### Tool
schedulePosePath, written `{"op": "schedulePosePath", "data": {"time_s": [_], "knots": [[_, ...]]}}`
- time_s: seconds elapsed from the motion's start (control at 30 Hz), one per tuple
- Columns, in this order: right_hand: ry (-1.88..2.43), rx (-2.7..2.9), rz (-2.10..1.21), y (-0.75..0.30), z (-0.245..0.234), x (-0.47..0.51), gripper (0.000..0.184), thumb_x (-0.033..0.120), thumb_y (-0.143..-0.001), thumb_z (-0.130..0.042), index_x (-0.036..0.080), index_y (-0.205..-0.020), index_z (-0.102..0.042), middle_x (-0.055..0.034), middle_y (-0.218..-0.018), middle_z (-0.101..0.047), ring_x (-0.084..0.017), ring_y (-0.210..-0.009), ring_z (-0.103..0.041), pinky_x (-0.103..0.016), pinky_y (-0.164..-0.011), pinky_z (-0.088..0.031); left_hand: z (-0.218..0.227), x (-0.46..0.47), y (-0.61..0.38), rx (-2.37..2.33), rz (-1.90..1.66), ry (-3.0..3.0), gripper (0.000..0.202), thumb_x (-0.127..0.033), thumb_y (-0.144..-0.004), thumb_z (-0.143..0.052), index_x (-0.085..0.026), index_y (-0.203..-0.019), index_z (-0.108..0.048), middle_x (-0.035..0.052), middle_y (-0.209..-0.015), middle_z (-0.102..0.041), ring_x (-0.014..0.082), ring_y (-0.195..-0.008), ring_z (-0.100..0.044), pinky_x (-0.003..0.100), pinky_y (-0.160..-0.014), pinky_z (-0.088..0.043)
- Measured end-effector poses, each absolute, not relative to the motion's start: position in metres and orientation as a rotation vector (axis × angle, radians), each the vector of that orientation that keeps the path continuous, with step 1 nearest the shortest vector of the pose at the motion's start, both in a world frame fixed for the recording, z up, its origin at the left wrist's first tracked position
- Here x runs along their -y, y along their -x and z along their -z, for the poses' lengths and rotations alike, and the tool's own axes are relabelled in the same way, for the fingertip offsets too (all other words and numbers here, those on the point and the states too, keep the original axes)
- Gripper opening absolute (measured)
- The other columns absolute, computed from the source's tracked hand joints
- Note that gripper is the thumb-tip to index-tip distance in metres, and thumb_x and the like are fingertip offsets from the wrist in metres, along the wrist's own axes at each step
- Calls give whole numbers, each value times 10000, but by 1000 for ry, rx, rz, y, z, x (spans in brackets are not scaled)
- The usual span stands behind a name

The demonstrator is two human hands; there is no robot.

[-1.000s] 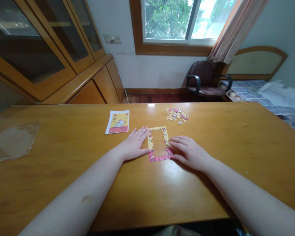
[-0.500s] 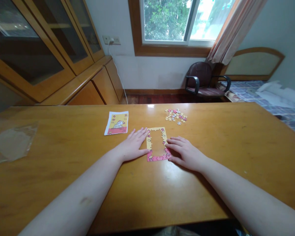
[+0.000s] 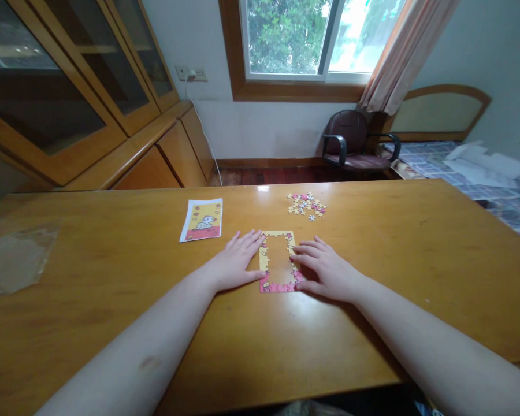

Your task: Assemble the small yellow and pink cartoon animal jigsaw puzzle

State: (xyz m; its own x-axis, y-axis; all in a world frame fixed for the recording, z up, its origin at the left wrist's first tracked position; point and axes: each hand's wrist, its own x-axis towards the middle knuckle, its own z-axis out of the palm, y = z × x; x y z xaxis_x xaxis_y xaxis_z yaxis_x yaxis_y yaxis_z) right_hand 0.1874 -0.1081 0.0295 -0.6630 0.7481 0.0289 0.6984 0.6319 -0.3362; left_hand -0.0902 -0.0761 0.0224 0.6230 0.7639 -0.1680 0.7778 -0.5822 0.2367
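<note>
No text, label, brand, number or sign can be read.
</note>
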Motion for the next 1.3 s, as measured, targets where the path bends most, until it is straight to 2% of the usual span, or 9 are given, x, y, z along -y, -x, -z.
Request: {"op": "schedulePosePath", "data": {"time_s": [0.07, 0.23, 0.33, 0.6, 1.03, 1.3], "knots": [[1191, 2665, -445, -189, -31, 109, 674, 633, -798, -576, 206, -1318, -547, -133, -1421, -480, -305, -1348, -380, -553, -1155, -178, -25, 79, 87, -1209, 80, -2574, 889, -704, -819, -394, -198, -1518, -179, 104, -1579, -172, 274, -1460, -133, 485, -1185, -53], [1262, 2635, -472, -191, -26, 106, 895, 641, -777, -591, 161, -1479, -315, -165, -1535, -284, -304, -1434, -218, -543, -1165, -156, -27, 87, 80, -1127, 92, -2599, 963, -718, -792, -424, -191, -1529, -97, 109, -1592, -61, 270, -1469, -63, 475, -1184, -8], [1293, 2667, -512, -190, -23, 102, 942, 655, -780, -572, 154, -1506, -242, -162, -1555, -221, -305, -1448, -165, -553, -1167, -121, -26, 89, 78, -1081, 116, -2598, 1025, -731, -758, -462, -177, -1529, -76, 125, -1588, -23, 282, -1468, -38, 486, -1181, -5], [1278, 2734, -551, -191, -21, 98, 872, 669, -828, -493, 178, -1506, -246, -132, -1558, -201, -305, -1441, -193, -572, -1163, -88, -25, 94, 71, -1139, 199, -2561, 1037, -745, -763, -436, -132, -1526, -92, 167, -1576, -34, 305, -1463, -29, 502, -1174, -4], [1237, 2712, -579, -195, -21, 97, 861, 637, -810, -555, 208, -1500, -269, -134, -1549, -242, -310, -1435, -211, -569, -1162, -110, -24, 96, 72, -1128, 165, -2573, 1015, -745, -783, -404, -131, -1526, -86, 172, -1577, -62, 303, -1464, -47, 504, -1175, -17], [1285, 2625, -531, -196, -17, 95, 928, 661, -803, -545, 203, -1522, -180, -150, -1576, -139, -291, -1454, -140, -541, -1168, -113, -21, 92, 77, -1131, 92, -2590, 973, -711, -805, -408, -168, -1530, -53, 161, -1583, -63, 297, -1464, -50, 502, -1176, -12]]}}
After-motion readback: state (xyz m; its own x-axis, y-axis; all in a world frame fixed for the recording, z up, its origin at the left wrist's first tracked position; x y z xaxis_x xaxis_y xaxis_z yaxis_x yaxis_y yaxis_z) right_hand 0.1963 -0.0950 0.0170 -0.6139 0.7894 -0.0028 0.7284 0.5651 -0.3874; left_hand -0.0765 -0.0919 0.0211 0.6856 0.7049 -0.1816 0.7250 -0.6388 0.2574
